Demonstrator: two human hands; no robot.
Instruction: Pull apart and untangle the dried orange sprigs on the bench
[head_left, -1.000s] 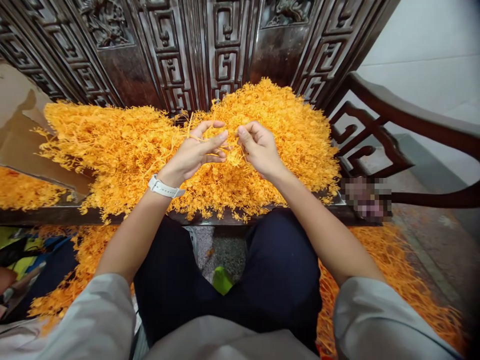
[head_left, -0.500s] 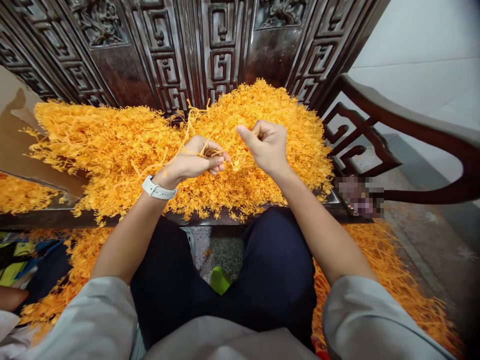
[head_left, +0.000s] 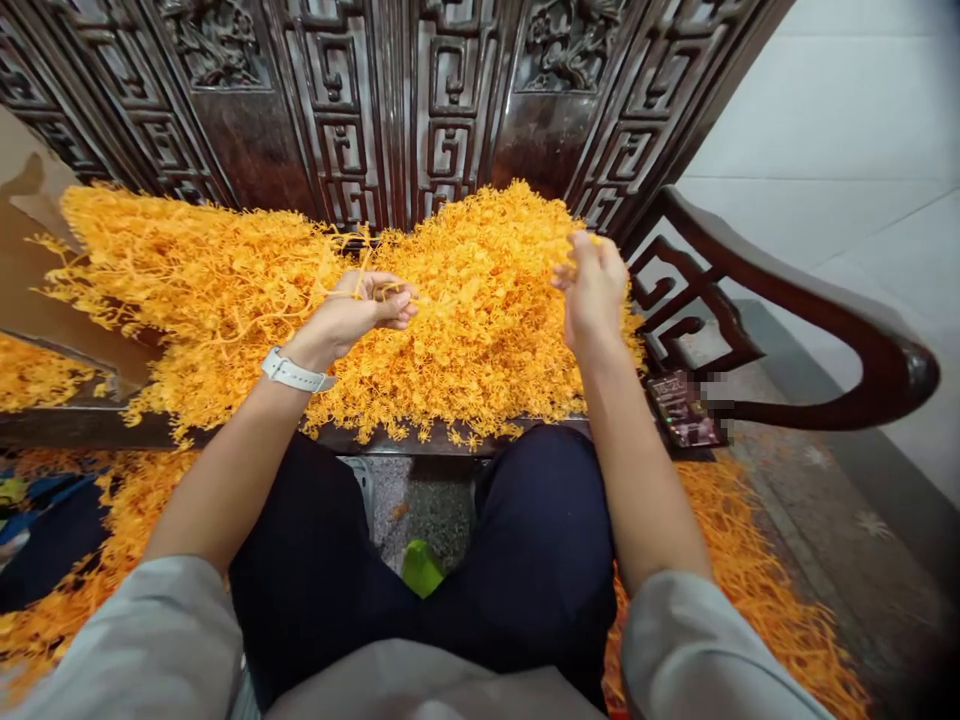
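My left hand (head_left: 371, 302), with a white watch (head_left: 296, 373) on its wrist, pinches a thin orange plastic stem (head_left: 360, 268); part of it passes behind the fingers. Below and around this hand lies a big heap of orange plastic sprigs (head_left: 465, 320) with small branching tips. Over the heap's right edge, my right hand (head_left: 596, 285) is raised with curled fingers, slightly blurred. A speck of orange shows at its fingertips, but I cannot make out what it holds. The hands are well apart.
The heap rests on a dark wooden bench (head_left: 420, 440) with a carved back (head_left: 382, 130) and curved armrest (head_left: 817, 290). A phone (head_left: 686, 405) lies at the right end. Cardboard (head_left: 37, 270) stands left. More orange pieces (head_left: 780, 570) cover the floor near a green object (head_left: 422, 568).
My right hand has moved to the right, away from my left hand, and its fingers have turned upward. The left hand has shifted slightly left, still pinching an orange stem. The view has shifted a little.
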